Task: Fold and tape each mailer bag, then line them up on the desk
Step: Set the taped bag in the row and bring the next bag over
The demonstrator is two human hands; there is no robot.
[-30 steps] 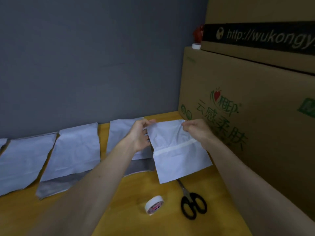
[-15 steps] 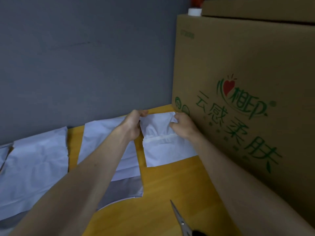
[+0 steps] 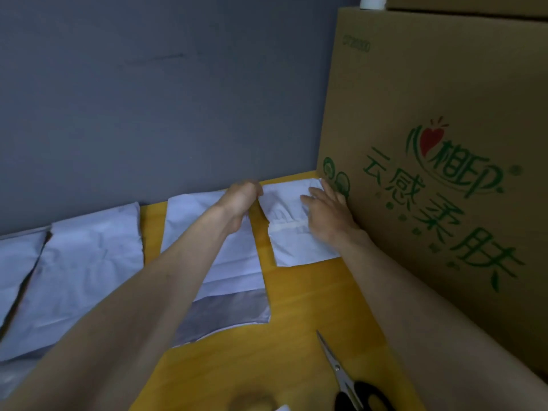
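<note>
Pressing flat, right hand pins folded mailer bag; left hand pinches its edge.

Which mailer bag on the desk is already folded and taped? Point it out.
The small folded mailer bag at the row's right end, beside the cardboard box, under the right hand. A tape strip crosses it; the other bags lie larger and unfolded.

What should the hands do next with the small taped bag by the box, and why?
Probably let go and draw both hands back. The taped bag already lies flat on the desk, next to the bigger bags, beside the box. The right hand presses it flat; the left hand touches its far left corner.
</note>
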